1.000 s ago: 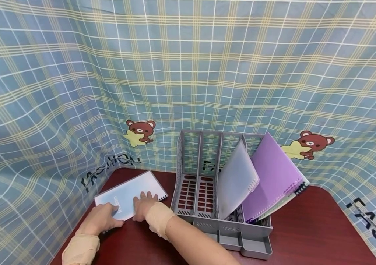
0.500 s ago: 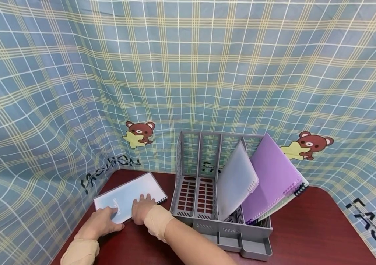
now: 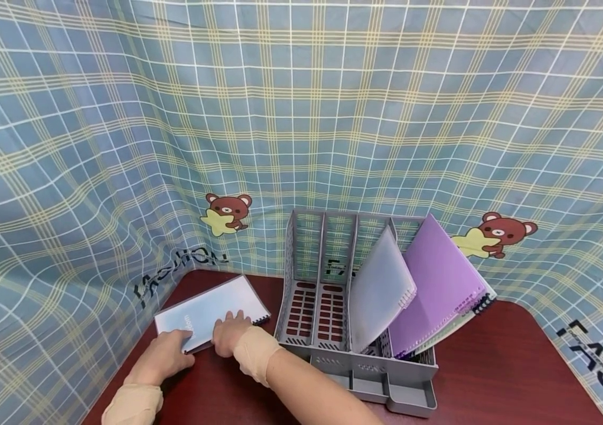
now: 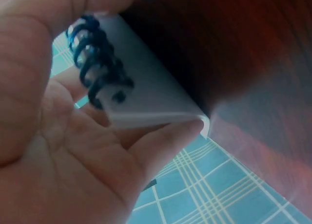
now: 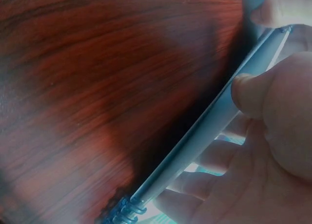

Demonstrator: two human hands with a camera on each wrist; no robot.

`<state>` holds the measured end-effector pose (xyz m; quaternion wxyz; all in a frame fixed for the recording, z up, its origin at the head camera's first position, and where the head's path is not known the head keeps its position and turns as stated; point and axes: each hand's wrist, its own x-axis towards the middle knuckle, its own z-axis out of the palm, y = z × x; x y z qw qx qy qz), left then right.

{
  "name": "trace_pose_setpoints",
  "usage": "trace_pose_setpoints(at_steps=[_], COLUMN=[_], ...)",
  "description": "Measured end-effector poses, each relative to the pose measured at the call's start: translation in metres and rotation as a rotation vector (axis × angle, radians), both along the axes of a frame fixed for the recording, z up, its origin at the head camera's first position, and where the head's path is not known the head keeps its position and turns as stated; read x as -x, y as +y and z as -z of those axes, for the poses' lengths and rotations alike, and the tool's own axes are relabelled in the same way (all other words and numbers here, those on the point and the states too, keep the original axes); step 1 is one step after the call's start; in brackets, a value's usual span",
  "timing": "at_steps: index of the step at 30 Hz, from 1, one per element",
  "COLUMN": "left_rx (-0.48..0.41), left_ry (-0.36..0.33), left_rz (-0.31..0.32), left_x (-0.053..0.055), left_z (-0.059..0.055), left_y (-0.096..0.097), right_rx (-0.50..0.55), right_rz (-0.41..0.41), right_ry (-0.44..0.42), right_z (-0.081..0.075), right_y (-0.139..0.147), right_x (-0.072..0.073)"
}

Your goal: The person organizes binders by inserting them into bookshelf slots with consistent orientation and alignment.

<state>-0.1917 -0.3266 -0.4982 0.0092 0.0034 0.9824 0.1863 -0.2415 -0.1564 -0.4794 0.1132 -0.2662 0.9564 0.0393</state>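
A spiral-bound notebook (image 3: 221, 298) with a pale blue-and-white cover lies at the left of the dark red table. My left hand (image 3: 157, 357) grips its near left corner, fingers over the cover and thumb at the near edge. Dark binding rings (image 4: 92, 58) run beside that thumb in the left wrist view. Farther along the same edge, my right hand (image 3: 234, 333) pinches the notebook, thumb on one side and fingers on the other. In the right wrist view, the notebook's edge (image 5: 195, 141) runs slantwise between thumb and fingers.
Right of the hands stands a grey file rack (image 3: 418, 372) with upright slots and small front trays. It holds a frosted notebook (image 3: 378, 289), a purple notebook (image 3: 434, 289) and a pale green one (image 3: 447, 330), leaning right. A plaid cloth (image 3: 322, 106) hangs behind the table.
My left thumb has drawn in against the notebook's near edge. The right hand stays almost where it was, and the rack with its notebooks has not changed.
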Motion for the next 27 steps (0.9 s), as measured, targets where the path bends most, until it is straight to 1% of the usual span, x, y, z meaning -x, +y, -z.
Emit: trace_pose_setpoints(at_steps=[6,9,13,17,19,22,24,27], left_rx=[0.01,0.008,-0.007,-0.034,-0.044,-0.045,-0.044,-0.05], left_ry=[0.035,0.04,0.028,0.033,0.057,0.128,0.172,0.216], left_rz=[0.001,0.001,-0.003,-0.012,-0.012,-0.001,0.01,0.025], left_x=[-0.001,-0.002,-0.004,-0.005,-0.007,-0.009,-0.011,-0.013], left_z=[-0.004,-0.009,-0.017,-0.023,-0.026,-0.031,-0.035,-0.044], left_y=[0.001,0.001,0.002,0.003,0.003,0.006,0.008,0.013], right_rx=[0.017,0.048,0.07,0.088,0.097,0.091,0.085,0.079], right_rz=[-0.009,-0.023,-0.044,-0.019,0.008,0.043,0.049,0.041], right_ry=[0.012,0.006,-0.008,0.026,0.054,0.096,0.131,0.183], right_z=[-0.002,-0.003,-0.006,-0.005,-0.004,-0.004,-0.003,-0.002], right_y=[0.0,0.001,0.001,-0.001,-0.003,-0.007,-0.009,-0.011], right_x=[-0.001,0.0,0.002,0.002,0.002,0.003,0.004,0.007])
